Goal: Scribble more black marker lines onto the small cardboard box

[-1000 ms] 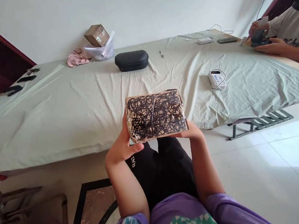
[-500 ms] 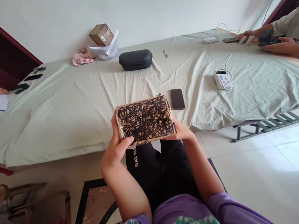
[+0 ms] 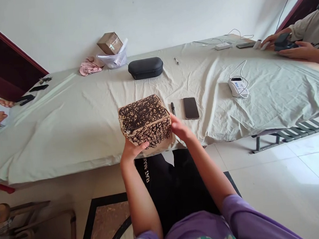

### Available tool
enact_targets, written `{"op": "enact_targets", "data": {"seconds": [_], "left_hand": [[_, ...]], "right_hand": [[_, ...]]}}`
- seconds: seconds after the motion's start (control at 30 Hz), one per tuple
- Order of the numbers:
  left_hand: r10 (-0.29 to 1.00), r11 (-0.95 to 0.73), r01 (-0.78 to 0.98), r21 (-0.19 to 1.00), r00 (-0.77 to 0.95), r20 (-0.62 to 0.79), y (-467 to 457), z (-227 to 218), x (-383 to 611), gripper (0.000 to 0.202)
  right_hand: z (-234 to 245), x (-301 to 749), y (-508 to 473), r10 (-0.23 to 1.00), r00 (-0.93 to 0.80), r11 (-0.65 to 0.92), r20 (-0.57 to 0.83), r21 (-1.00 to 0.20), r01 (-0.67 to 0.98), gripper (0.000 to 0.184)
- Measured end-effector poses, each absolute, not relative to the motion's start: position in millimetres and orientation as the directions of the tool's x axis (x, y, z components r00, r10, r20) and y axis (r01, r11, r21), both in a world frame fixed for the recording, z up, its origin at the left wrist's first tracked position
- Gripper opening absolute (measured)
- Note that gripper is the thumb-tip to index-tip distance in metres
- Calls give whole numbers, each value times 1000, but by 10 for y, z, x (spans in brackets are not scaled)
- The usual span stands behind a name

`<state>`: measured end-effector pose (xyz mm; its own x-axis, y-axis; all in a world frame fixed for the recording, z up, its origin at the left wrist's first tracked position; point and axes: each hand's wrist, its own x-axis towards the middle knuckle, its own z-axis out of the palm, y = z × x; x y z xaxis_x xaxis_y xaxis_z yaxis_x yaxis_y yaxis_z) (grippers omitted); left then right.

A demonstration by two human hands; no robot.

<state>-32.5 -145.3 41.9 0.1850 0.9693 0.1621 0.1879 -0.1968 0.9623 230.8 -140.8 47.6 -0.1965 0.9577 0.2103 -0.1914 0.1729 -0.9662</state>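
Observation:
Between my two hands is a brown cardboard box (image 3: 144, 115), its top and near side covered in black looping scribbles. My left hand (image 3: 134, 148) grips its lower left corner, thumb lying along the near side. The right end is held by my right hand (image 3: 180, 127), whose fingertips are partly hidden by the box. Whether the box rests on the cloth or hangs just over it, I cannot tell. A black marker (image 3: 173, 109) lies right of the box, and beside that a dark phone (image 3: 191, 108) lies flat.
Behind stand a black hard case (image 3: 146, 68), a pen (image 3: 176, 61), and a plastic tub (image 3: 114, 60) carrying another cardboard box (image 3: 109, 43). A white corded device (image 3: 239, 87) lies to the right. Other people's hands (image 3: 294, 46) show at both table ends. A cloth (image 3: 74, 122) covers the table.
The box has tilted and turned, so its top and scribbled near side both show, and moved slightly left and away from me. The marker beside it has come into fuller view.

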Motion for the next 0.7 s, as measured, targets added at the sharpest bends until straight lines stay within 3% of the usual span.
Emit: {"op": "enact_targets", "data": {"seconds": [0.07, 0.1, 0.17, 0.23, 0.3, 0.5, 0.7], "left_hand": [[978, -160, 175, 972, 164, 131, -1397, 299, -269, 106], [979, -161, 160, 974, 149, 138, -1373, 250, -236, 109], [977, -182, 128, 975, 135, 165, -1324, 155, -183, 114], [973, -204, 105, 973, 133, 190, -1273, 53, -165, 118], [973, -211, 105, 972, 119, 199, -1223, -52, -176, 121], [971, -239, 157, 958, 47, 235, -1141, -228, -167, 131], [979, -199, 92, 976, -18, 201, -1118, -255, -127, 134]], "right_hand": [[482, 2411, -1163, 980, 9, 201, 201, -980, 3, 66], [485, 2456, -1030, 976, 144, 137, 166, -971, 195, 59], [490, 2512, -778, 943, 328, -154, 52, -808, 569, 53], [493, 2517, -585, 923, 384, -313, -18, -614, 725, 51], [494, 2495, -468, 931, 362, -327, -48, -550, 768, 49], [535, 2565, -277, 947, 310, -304, -86, -550, 778, 57], [716, 2695, 96, 964, 254, -251, -80, -589, 768, 42]]}}
